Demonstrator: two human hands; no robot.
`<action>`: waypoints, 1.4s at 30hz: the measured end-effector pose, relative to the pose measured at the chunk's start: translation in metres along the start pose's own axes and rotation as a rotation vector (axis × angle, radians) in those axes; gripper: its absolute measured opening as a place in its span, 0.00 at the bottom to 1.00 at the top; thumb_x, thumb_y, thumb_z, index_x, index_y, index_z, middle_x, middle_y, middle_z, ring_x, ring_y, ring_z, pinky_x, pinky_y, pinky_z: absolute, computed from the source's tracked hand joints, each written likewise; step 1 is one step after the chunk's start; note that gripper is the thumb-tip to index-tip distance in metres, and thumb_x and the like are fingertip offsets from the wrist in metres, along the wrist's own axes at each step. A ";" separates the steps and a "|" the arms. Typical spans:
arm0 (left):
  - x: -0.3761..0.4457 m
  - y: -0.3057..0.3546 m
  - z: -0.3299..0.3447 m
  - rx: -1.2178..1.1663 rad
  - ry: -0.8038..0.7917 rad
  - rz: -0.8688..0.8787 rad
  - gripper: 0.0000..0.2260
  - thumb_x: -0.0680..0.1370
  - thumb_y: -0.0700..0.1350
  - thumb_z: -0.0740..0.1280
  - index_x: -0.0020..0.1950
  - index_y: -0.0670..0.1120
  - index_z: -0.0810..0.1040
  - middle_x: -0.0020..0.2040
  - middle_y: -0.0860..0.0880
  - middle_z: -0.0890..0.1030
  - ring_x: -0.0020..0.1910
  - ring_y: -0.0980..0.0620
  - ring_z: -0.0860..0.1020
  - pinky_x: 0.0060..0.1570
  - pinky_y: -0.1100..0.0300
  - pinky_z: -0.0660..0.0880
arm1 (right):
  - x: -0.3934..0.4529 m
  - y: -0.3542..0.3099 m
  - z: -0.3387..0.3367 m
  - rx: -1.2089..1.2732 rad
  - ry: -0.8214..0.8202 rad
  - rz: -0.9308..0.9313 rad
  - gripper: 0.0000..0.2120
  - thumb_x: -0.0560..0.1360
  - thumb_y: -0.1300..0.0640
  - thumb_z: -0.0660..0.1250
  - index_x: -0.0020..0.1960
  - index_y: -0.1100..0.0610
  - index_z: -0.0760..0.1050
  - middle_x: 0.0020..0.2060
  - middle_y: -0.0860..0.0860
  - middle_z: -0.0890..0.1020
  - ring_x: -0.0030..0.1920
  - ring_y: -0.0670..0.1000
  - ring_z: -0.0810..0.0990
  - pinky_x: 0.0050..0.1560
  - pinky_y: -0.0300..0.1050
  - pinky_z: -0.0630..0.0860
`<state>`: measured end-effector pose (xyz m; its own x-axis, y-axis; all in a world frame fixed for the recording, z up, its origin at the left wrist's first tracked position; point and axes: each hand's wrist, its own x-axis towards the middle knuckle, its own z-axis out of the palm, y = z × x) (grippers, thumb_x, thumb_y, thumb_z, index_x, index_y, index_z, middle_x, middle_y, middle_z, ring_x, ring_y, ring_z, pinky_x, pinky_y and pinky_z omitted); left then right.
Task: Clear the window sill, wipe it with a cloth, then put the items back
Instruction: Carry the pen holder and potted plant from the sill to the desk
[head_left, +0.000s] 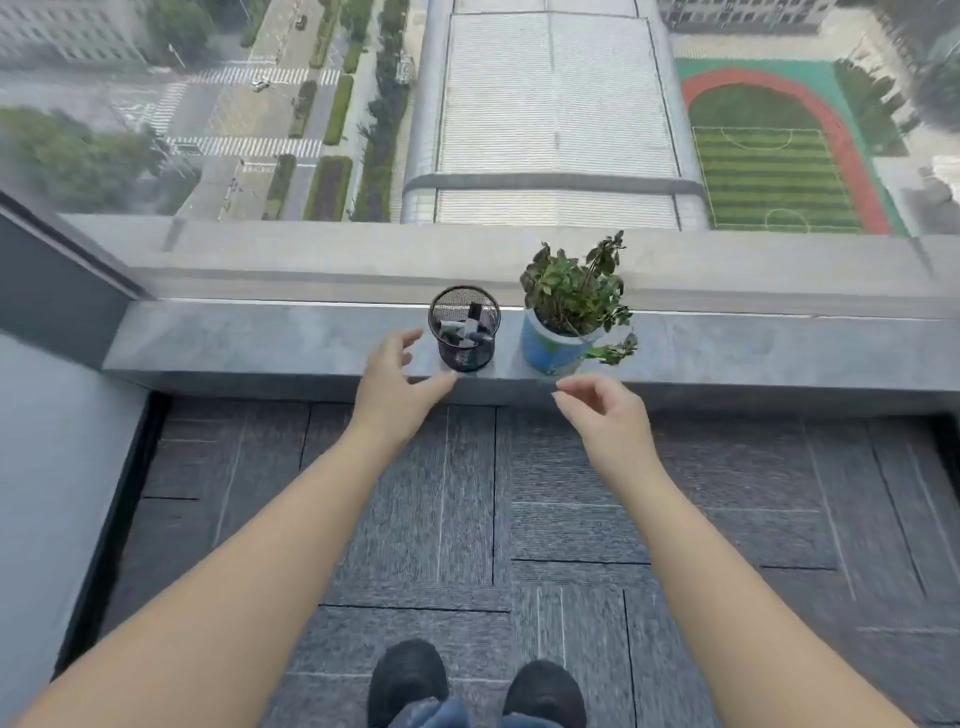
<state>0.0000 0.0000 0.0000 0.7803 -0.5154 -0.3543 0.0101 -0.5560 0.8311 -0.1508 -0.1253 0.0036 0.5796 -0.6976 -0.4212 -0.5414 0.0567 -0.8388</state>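
Nearest the camera, both bare arms reach out over the dark carpet tiles (467, 519) toward the window sill (260, 343). The left hand (395, 384) has its fingers spread wide and empty, thumb stretched toward the base of the mesh pen cup (465, 328), which stands just beyond and to the right of those fingertips, not yet touched. The right hand (608, 415) is loosely curled, thumb and forefinger nearly pinched but holding nothing, just short of the sill's front edge; the potted plant (566, 317) stands just past its fingertips.

Both items sit close to the front edge of the narrow sill, so a clumsy first contact could push either one off toward the floor. The cup looks light and is loaded with loose markers (they lean at angles inside), so a grip at the rim could tip it and spill them. The plant's drooping stem hangs over the pot's right side, where the right fingers could snag or snap it.

The sill itself is grey, smooth and faintly mottled. No cloth is in view.
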 end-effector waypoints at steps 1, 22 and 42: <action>0.009 -0.013 0.009 -0.013 0.016 0.019 0.27 0.71 0.41 0.69 0.67 0.43 0.63 0.70 0.44 0.66 0.62 0.53 0.66 0.61 0.56 0.66 | 0.010 0.012 0.008 0.007 0.012 -0.015 0.03 0.75 0.61 0.64 0.48 0.56 0.75 0.38 0.43 0.75 0.41 0.43 0.74 0.38 0.29 0.70; 0.144 -0.097 0.081 -0.165 0.084 0.129 0.53 0.47 0.58 0.79 0.67 0.52 0.59 0.64 0.45 0.72 0.65 0.46 0.70 0.66 0.43 0.67 | 0.181 0.113 0.036 0.240 0.221 -0.109 0.61 0.41 0.37 0.81 0.69 0.61 0.66 0.66 0.56 0.75 0.66 0.55 0.73 0.68 0.58 0.69; 0.040 -0.026 0.023 -0.202 0.051 0.129 0.34 0.55 0.44 0.77 0.58 0.50 0.66 0.49 0.59 0.73 0.54 0.53 0.75 0.59 0.56 0.72 | 0.065 0.030 0.014 0.251 0.273 -0.272 0.30 0.56 0.65 0.80 0.50 0.50 0.67 0.47 0.41 0.75 0.47 0.34 0.78 0.58 0.45 0.77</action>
<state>0.0162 -0.0213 -0.0460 0.8140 -0.5367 -0.2220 0.0292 -0.3440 0.9385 -0.1212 -0.1585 -0.0539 0.4806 -0.8717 -0.0958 -0.2079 -0.0072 -0.9781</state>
